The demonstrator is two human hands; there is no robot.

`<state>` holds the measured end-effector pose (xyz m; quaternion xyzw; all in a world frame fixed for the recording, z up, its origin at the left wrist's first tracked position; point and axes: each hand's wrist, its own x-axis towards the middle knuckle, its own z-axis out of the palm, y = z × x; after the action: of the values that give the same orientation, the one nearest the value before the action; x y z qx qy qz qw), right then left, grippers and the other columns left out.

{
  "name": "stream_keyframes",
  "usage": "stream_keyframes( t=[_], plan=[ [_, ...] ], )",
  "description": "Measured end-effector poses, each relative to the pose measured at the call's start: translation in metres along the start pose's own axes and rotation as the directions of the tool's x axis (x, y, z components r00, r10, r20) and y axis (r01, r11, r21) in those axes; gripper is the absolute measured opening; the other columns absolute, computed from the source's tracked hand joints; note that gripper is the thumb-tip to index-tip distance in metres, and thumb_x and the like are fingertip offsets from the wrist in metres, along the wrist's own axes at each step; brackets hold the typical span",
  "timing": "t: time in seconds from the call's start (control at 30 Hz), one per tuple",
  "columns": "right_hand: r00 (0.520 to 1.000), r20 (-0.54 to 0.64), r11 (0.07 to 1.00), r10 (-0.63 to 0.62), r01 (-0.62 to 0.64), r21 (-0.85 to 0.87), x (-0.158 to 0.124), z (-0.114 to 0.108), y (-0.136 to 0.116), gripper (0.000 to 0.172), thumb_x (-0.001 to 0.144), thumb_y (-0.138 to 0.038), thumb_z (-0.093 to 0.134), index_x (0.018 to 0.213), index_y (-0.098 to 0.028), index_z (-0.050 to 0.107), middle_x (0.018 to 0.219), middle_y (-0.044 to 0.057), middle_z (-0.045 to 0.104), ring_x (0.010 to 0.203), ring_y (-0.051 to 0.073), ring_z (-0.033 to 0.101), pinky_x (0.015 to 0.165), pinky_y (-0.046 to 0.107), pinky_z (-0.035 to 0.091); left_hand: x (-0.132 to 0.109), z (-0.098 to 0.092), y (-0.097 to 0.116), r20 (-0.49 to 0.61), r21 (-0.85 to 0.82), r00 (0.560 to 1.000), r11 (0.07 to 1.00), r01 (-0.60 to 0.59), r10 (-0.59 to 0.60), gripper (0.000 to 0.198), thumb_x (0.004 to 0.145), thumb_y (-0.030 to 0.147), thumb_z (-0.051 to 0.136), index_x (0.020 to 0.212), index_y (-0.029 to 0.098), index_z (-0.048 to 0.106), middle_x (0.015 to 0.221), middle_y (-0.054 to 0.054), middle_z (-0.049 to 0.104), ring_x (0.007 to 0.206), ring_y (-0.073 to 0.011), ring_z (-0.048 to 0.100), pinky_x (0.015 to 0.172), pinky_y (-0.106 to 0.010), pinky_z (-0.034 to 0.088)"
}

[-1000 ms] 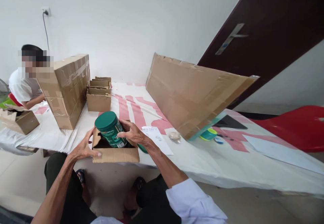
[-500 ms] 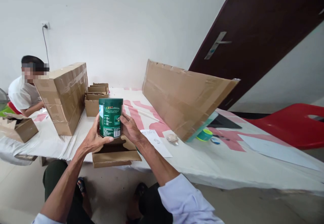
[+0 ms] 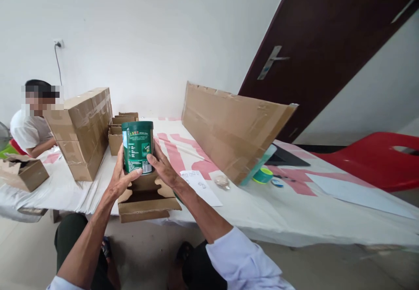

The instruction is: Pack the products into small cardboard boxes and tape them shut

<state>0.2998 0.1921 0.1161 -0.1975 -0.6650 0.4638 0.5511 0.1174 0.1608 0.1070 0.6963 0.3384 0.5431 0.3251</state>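
A green canister (image 3: pixel 137 146) with a lid and a printed label is held up in front of me, tilted slightly. My left hand (image 3: pixel 121 178) grips its left side, thumb across the lower front. On the other side, my right hand (image 3: pixel 163 163) is closed around it, with its thumb on the label near the barcode. Just below the canister, an open cardboard box (image 3: pixel 149 205) with raised flaps sits at the table's front edge. Its inside looks dark, and part of it is hidden by my hands.
A tall taped stack of cartons (image 3: pixel 87 139) stands at left, with a seated person (image 3: pixel 31 124) beyond. Small open boxes (image 3: pixel 115 141) are behind the canister. A large cardboard panel (image 3: pixel 229 128) leans at right, near green tape (image 3: pixel 262 175), a paper sheet (image 3: pixel 203 189) and a red chair (image 3: pixel 369 161).
Both hands have shifted slightly left and up with the canister, which now leans a little more. My right thumb has moved down onto the label's front. The camera view has tilted slightly.
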Motion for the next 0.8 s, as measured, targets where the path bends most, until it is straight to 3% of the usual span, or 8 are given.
stream_keyframes(
  t=[0.2,0.33,0.43,0.57,0.8],
  plan=[
    [0.998,0.046,0.999,-0.033,0.032,0.017,0.000,0.011,-0.008,0.101,0.093,-0.074,0.068,0.174,-0.034,0.022,0.174,0.005,0.041,0.162,0.030,0.038,0.133,0.051,0.036,0.015,-0.016,0.015,-0.017,0.004,0.999,1.000,-0.029,0.029,0.124,0.084,0.074,0.078,0.176,0.030,0.006,0.184,-0.008,0.021,0.168,-0.0414,0.022,0.135,-0.054,0.033],
    [0.997,0.042,0.998,-0.061,0.060,0.010,0.019,0.007,0.002,0.099,0.094,-0.073,0.068,0.174,-0.034,0.025,0.176,0.004,0.039,0.164,0.029,0.033,0.135,0.051,0.031,0.039,-0.037,0.016,0.113,0.025,0.994,1.000,-0.014,0.011,0.123,0.086,0.065,0.081,0.177,0.028,0.006,0.185,-0.008,0.013,0.169,-0.0407,0.018,0.137,-0.053,0.028],
    [0.999,0.049,0.999,-0.015,0.017,-0.040,0.034,-0.001,0.023,0.101,0.091,-0.077,0.068,0.172,-0.029,0.030,0.176,0.006,0.038,0.164,0.028,0.034,0.135,0.048,0.031,0.056,-0.049,0.000,0.194,0.056,0.980,0.998,0.031,-0.041,0.127,0.083,0.062,0.083,0.177,0.027,0.005,0.185,-0.010,0.013,0.169,-0.0408,0.019,0.135,-0.054,0.030],
    [0.992,0.109,0.997,0.063,-0.057,-0.058,0.046,-0.012,0.054,0.106,0.087,-0.082,0.068,0.170,-0.024,0.034,0.172,0.011,0.044,0.157,0.028,0.045,0.130,0.046,0.039,0.068,-0.054,-0.036,0.204,0.041,0.969,0.990,0.133,-0.139,0.131,0.078,0.061,0.085,0.177,0.028,0.006,0.183,-0.012,0.022,0.166,-0.0403,0.030,0.132,-0.055,0.034],
    [0.988,0.148,0.980,0.054,-0.023,-0.199,0.053,-0.027,0.075,0.084,0.094,-0.071,0.067,0.162,-0.026,0.048,0.151,0.009,0.066,0.150,0.027,0.051,0.131,0.053,0.035,0.061,-0.050,-0.072,0.181,-0.077,0.965,0.976,0.204,-0.187,0.120,0.080,0.055,0.085,0.176,0.027,0.019,0.176,-0.013,0.039,0.157,-0.0388,0.046,0.128,-0.050,0.041]
  ],
)
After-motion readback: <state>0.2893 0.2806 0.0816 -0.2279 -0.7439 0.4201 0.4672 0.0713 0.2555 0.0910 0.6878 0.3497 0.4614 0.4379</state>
